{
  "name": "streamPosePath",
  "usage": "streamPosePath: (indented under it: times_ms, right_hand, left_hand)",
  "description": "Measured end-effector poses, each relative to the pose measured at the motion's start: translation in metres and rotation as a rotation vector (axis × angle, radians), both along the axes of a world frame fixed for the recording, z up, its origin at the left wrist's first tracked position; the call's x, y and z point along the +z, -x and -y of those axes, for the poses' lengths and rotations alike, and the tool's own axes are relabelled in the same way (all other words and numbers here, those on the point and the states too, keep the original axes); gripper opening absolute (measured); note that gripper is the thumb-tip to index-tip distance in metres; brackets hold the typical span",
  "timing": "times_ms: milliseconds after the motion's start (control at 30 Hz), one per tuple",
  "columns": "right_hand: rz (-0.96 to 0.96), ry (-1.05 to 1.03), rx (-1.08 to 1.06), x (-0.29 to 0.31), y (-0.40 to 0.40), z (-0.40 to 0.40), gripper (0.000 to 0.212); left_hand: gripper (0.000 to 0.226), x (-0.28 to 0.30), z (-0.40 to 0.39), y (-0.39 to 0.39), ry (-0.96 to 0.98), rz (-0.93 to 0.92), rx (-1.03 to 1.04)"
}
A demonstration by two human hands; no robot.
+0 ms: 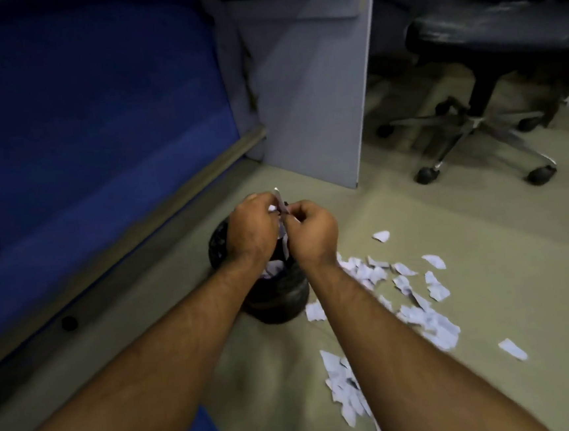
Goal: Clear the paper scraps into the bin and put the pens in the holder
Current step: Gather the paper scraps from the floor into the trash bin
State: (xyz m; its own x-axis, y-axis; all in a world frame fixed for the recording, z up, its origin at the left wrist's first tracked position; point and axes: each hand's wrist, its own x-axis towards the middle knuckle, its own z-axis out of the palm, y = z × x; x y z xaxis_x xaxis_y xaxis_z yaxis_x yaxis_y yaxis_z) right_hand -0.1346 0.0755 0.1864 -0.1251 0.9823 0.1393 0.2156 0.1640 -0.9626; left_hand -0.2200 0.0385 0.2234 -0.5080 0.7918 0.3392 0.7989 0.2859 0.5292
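— Where are my hands now?

— Both are over the bin, a small round black one standing on the beige floor. My left hand and right hand have curled fingers closed on a bunch of white paper scraps; one strip sticks up between them. A few pieces already lie inside the bin.

— And what is left?

— I judge most of the job. A loose spread of torn scraps lies on the floor just right of the bin and runs back toward me, with a few stray bits further out.

— How will they handle?

— Light, thin, limp, ragged at the edges. My guess is they will flutter and slip out of a loose hold, so I would sweep them into a heap with flat fingers, then gather the heap between both palms, not pinch single pieces. The floor looks smooth, so flat scraps may need lifting at an edge.

— Anything else around?

— A blue fabric panel on the left, a grey divider behind the bin, and a black wheeled office chair to the right. I see no pens or holder here.
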Motion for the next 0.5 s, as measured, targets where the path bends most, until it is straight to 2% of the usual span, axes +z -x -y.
streamPosePath:
  times_ms: [67,133,200,267,367,500]
  right_hand:
    - [0.127,0.017,0.072,-0.005,0.026,-0.004,0.016]
    - [0.328,0.045,0.165,-0.018,0.042,-0.012,0.019]
    - [0.518,0.104,0.241,-0.027,0.046,-0.019,0.022]
    - [0.59,0.14,0.262,-0.03,0.046,-0.023,0.026]
    - [0.566,0.1,0.222,-0.024,0.038,-0.025,0.023]
    - [0.308,0.111,0.037,-0.022,0.027,-0.018,0.024]
  left_hand:
    - [0.018,-0.009,-0.001,0.027,0.047,0.007,0.068]
    - [0.015,-0.027,-0.002,0.044,0.14,0.031,0.052]
    - [0.027,-0.041,-0.002,0.053,0.243,0.056,-0.007]
    - [0.041,-0.05,-0.002,0.058,0.293,0.046,-0.025]
    - [0.037,-0.062,-0.005,0.057,0.244,0.031,-0.031]
    - [0.019,-0.068,-0.01,0.045,0.18,0.052,-0.043]
